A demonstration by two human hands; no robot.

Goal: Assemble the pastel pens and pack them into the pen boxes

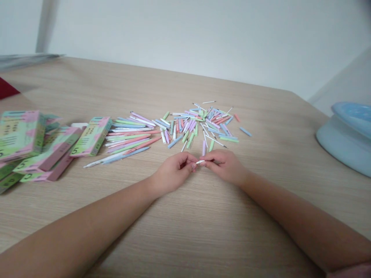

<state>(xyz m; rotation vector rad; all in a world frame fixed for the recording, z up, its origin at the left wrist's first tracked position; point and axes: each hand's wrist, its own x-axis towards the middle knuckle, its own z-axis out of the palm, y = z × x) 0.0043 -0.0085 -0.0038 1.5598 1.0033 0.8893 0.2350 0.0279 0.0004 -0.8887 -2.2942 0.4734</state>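
My left hand (177, 170) and my right hand (224, 166) meet at the middle of the table, fingertips pinched. Between them is a short white pen part (199, 162), mostly covered by the fingers; both hands grip it. Just beyond my fingers lies a loose pile of pen parts (193, 125): short pastel tubes in green, blue, purple, coral and white, and thin white sticks with dark tips. A purple tube (204, 148) and a green tube (211, 145) lie nearest my right hand. Left of the pile, long slim pastel pens (130, 135) rest side by side.
Several green and pink printed boxes (20, 135) are stacked at the left, one box (91, 137) beside the pens. A pale blue rounded object (348, 139) stands at the right edge. Something red (7, 88) shows at far left. A white wall (197, 34) rises behind the wooden table (185, 239).
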